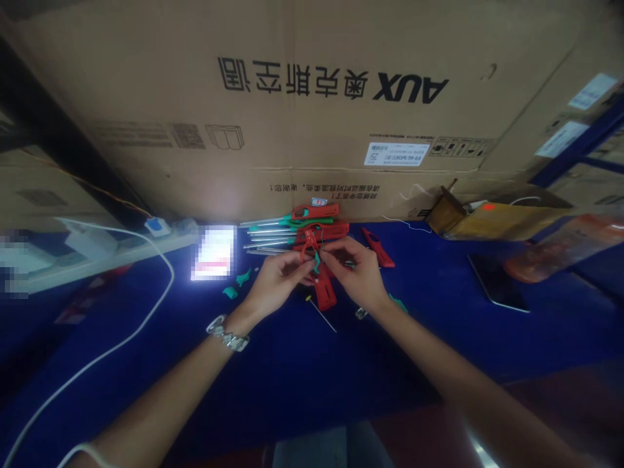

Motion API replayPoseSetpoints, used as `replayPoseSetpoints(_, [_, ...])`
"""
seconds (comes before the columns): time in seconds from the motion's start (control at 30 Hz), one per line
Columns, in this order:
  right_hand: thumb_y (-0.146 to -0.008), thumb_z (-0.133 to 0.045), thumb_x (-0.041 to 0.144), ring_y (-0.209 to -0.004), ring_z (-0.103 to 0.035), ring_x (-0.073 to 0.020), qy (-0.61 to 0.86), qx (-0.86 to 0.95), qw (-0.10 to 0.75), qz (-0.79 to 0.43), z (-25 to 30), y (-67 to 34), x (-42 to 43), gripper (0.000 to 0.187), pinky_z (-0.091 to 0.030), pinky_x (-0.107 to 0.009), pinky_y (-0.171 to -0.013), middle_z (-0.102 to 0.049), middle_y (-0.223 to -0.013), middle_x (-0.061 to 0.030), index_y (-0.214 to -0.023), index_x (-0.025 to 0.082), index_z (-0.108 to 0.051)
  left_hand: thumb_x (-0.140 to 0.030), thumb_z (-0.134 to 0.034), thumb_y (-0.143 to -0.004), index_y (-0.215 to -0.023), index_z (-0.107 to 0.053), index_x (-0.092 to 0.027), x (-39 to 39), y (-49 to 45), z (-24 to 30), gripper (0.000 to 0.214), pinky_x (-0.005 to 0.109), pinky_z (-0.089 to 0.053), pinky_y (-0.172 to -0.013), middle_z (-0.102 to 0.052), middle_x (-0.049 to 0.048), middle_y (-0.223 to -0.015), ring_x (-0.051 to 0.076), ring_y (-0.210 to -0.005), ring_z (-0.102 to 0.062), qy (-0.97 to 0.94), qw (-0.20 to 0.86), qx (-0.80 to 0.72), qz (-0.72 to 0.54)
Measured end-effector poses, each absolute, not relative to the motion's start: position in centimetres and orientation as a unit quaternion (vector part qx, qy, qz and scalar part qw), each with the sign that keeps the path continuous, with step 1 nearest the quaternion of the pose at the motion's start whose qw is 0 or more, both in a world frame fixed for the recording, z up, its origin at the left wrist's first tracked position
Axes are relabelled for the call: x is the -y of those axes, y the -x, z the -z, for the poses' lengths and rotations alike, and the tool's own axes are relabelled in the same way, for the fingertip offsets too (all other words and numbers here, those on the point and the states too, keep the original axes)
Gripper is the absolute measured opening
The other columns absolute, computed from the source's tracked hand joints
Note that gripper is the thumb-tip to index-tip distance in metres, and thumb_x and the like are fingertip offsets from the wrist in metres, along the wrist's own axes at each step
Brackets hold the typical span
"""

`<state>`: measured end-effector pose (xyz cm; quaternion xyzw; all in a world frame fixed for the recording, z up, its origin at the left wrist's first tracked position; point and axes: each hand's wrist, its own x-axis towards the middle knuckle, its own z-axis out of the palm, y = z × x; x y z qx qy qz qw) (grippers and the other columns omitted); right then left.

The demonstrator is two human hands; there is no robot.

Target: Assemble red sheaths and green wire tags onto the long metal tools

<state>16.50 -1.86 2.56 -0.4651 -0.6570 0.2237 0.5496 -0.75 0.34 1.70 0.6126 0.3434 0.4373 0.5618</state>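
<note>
My left hand (280, 276) and my right hand (358, 270) meet over the blue table. Between their fingertips is a small green plastic part (316, 262); both hands pinch at it. A red lighter casing (324, 291) shows just below the fingers, partly covered by them. Behind the hands lie several long-necked lighters (319, 229) with red bodies, green parts and metal tubes pointing left. Another red casing piece (378, 247) rests right of my right hand. A thin metal rod with a yellow end (322, 314) lies nearer to me. Loose green pieces (242, 277) are left of my left hand.
A large cardboard box (292, 143) stands along the back edge. To the left are a glowing screen (214, 253), a power strip (180, 238) and a white cable (168, 260). A dark phone (497, 283), an orange-tinted bottle (560, 250) and a yellow package (507, 221) lie at right.
</note>
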Motion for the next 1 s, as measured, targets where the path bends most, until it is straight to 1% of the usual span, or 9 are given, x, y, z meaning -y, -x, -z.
replayPoseSetpoints(0.13, [-0.086,-0.066,0.034,-0.072,-0.065,-0.0151,0.450,0.647,0.552,-0.271,-3.0,-17.2,1.5,0.017,-0.052,-0.029,-0.065,-0.070,-0.084,-0.0030,-0.095,0.019,-0.066,-0.040,-0.074,-0.080,-0.085,-0.072,-0.017,-0.9,1.4,-2.0,0.025,0.029,-0.061,-0.069,-0.072,0.0040,-0.080,0.014,-0.068,-0.069,-0.618,0.549,-0.362,-0.431])
replayPoseSetpoints(0.27, [-0.088,-0.057,0.025,-0.076,-0.065,-0.0153,0.483,0.671,0.515,-0.228,-2.9,-18.9,0.4,0.012,-0.051,-0.029,-0.068,-0.071,-0.088,-0.0034,-0.093,0.019,-0.066,-0.044,-0.073,-0.081,-0.085,-0.074,-0.016,-1.8,3.1,-2.8,0.028,0.032,-0.062,-0.072,-0.074,0.0060,-0.081,0.018,-0.072,-0.071,-0.641,0.541,-0.365,-0.404])
replayPoseSetpoints(0.37, [-0.083,-0.058,0.015,-0.084,-0.066,-0.0178,0.511,0.750,0.391,-0.155,-2.6,-19.9,-0.5,0.012,-0.052,-0.034,-0.079,-0.070,-0.093,-0.0055,-0.090,0.018,-0.067,-0.045,-0.075,-0.079,-0.085,-0.075,-0.017,-2.5,4.5,-3.4,0.029,0.032,-0.062,-0.072,-0.075,0.0071,-0.082,0.019,-0.072,-0.072,-0.652,0.547,-0.372,-0.371])
replayPoseSetpoints(0.47, [-0.082,-0.063,0.015,-0.099,-0.064,-0.0248,0.533,0.803,0.256,-0.076,-2.7,-19.9,-1.2,0.013,-0.048,-0.044,-0.092,-0.071,-0.101,-0.0089,-0.093,0.018,-0.070,-0.044,-0.077,-0.077,-0.084,-0.076,-0.017,-2.9,5.5,-4.0,0.028,0.032,-0.062,-0.073,-0.076,0.0078,-0.084,0.019,-0.074,-0.072,-0.648,0.548,-0.394,-0.353])
replayPoseSetpoints(0.57, [-0.082,-0.067,0.019,-0.109,-0.061,-0.0310,0.546,0.821,0.165,-0.024,-3.4,-19.3,-1.5,0.014,-0.045,-0.049,-0.094,-0.071,-0.105,-0.0115,-0.095,0.019,-0.071,-0.043,-0.077,-0.077,-0.083,-0.077,-0.018,-2.9,6.0,-4.3,0.025,0.030,-0.062,-0.073,-0.076,0.0088,-0.085,0.018,-0.074,-0.073,-0.639,0.555,-0.409,-0.339])
replayPoseSetpoints(0.67, [-0.083,-0.068,0.021,-0.109,-0.062,-0.0322,0.542,0.833,0.111,-0.010,-3.9,-19.0,-1.9,0.012,-0.045,-0.048,-0.092,-0.071,-0.105,-0.0129,-0.094,0.019,-0.072,-0.042,-0.078,-0.076,-0.086,-0.079,-0.019,-2.8,6.0,-4.4,0.025,0.032,-0.062,-0.072,-0.077,0.0097,-0.086,0.019,-0.073,-0.073,-0.628,0.571,-0.417,-0.326])
replayPoseSetpoints(0.77, [-0.083,-0.066,0.016,-0.105,-0.063,-0.0306,0.541,0.836,0.090,-0.009,-3.8,-19.2,-2.3,0.008,-0.045,-0.045,-0.090,-0.070,-0.104,-0.0124,-0.088,0.019,-0.072,-0.042,-0.080,-0.075,-0.089,-0.079,-0.018,-2.6,5.5,-4.0,0.028,0.035,-0.063,-0.074,-0.078,0.0098,-0.087,0.021,-0.074,-0.074,-0.623,0.586,-0.415,-0.311])
replayPoseSetpoints(0.87, [-0.082,-0.065,0.013,-0.098,-0.064,-0.0283,0.533,0.839,0.109,-0.016,-3.3,-19.4,-2.4,0.008,-0.044,-0.042,-0.088,-0.070,-0.097,-0.0112,-0.080,0.019,-0.071,-0.043,-0.080,-0.074,-0.091,-0.079,-0.018,-2.3,4.8,-3.8,0.030,0.035,-0.063,-0.072,-0.079,0.0098,-0.086,0.021,-0.072,-0.074,-0.624,0.599,-0.406,-0.295])
replayPoseSetpoints(1.0, [-0.081,-0.064,0.014,-0.095,-0.065,-0.0255,0.532,0.834,0.141,-0.023,-3.1,-19.1,-2.4,0.007,-0.043,-0.040,-0.087,-0.071,-0.094,-0.0083,-0.078,0.019,-0.068,-0.042,-0.079,-0.076,-0.092,-0.080,-0.020,-2.2,4.8,-4.0,0.027,0.034,-0.063,-0.072,-0.079,0.0099,-0.088,0.020,-0.071,-0.074,-0.626,0.603,-0.401,-0.289])
